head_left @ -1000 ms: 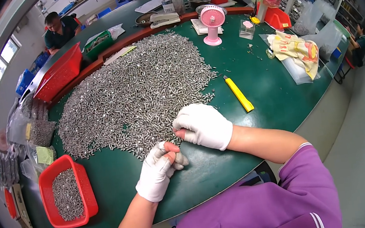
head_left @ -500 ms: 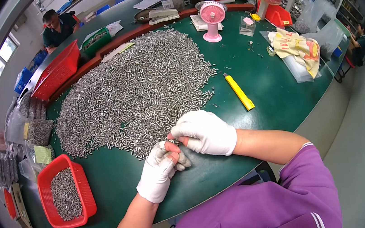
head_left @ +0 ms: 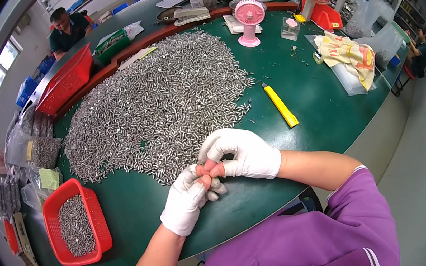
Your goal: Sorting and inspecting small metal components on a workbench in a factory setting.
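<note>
A wide heap of small silvery metal pins [head_left: 158,97] covers the green table [head_left: 309,137]. At its near edge my two hands meet, both in white gloves with bare thumb and finger tips. My left hand [head_left: 186,197] is closed, thumb pressed to the fingers. From the right, my right hand [head_left: 242,153] reaches across with its thumb and forefinger pinched at the left fingertips. Whatever lies between the fingertips is hidden. To the left stands a red plastic basket [head_left: 105,226] with many of the same metal pins inside.
A yellow utility knife [head_left: 280,105] lies right of the heap. Behind it stand a pink fan [head_left: 248,22] and a small clear box [head_left: 289,29]. A yellow cloth [head_left: 347,58] rests at the far right. Bagged parts [head_left: 45,152] line the left edge. Another person [head_left: 68,31] sits beyond the table.
My right thumb and forefinger have come down from the heap's edge onto my left fingertips. My left hand has hardly moved.
</note>
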Tool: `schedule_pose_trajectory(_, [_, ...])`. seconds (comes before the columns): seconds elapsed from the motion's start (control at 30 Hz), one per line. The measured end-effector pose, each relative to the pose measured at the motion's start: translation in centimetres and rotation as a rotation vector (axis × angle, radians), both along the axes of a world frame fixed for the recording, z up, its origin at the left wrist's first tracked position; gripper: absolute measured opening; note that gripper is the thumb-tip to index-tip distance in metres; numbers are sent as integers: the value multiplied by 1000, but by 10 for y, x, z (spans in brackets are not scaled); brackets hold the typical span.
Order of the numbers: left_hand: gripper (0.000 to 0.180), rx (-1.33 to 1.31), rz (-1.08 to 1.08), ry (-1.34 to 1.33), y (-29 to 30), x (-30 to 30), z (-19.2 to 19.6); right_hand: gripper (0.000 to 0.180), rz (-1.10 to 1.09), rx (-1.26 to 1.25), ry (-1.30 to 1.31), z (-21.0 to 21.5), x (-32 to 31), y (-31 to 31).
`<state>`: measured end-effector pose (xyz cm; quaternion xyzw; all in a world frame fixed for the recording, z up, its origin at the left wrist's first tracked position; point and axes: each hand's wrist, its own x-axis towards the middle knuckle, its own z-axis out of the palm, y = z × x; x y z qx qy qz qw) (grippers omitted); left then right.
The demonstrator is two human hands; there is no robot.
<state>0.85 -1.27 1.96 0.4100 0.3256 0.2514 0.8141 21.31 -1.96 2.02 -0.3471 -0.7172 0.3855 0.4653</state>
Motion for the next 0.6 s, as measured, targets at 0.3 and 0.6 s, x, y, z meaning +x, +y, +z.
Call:
schedule_pose_trajectory(0.3, [22,-110,-20,-120,0,-1,-2,24,6,-42,-99,-4,-2,2])
schedule_pose_trajectory(0.6, [16,-187,26,-175,2,-1,-9,24,2,-27,-152,-8,-1,3])
